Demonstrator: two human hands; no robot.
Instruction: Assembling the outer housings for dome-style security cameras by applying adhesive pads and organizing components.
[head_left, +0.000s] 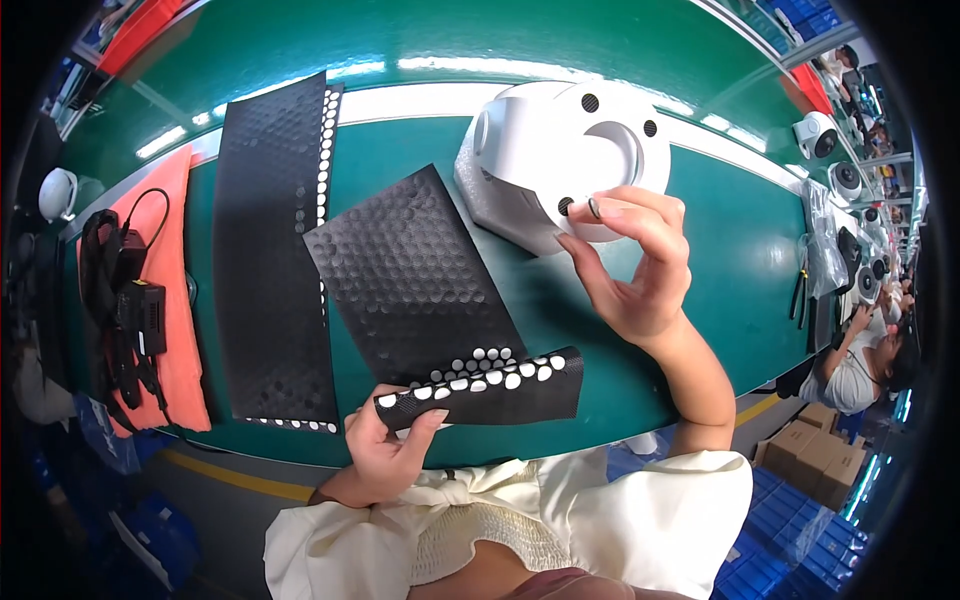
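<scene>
My left hand (pixel 385 445) grips the near end of a black sheet of round pads (pixel 420 290), whose front strip is bent up and shows several white empty spots. My right hand (pixel 635 262) is raised over the table and pinches a small black round pad (pixel 593 207) between thumb and forefinger. It holds the pad against the front of a white rounded device housing (pixel 560 150) lying on the green table (pixel 740 250). Small black pads sit on the housing's face.
A longer black pad sheet (pixel 270 260) lies to the left. Further left, black power adapters with cables (pixel 130 310) rest on an orange mat (pixel 175 370). More white devices (pixel 820 135) stand at the far right, where another person (pixel 860 360) works. Cardboard boxes (pixel 805 450) sit on the floor.
</scene>
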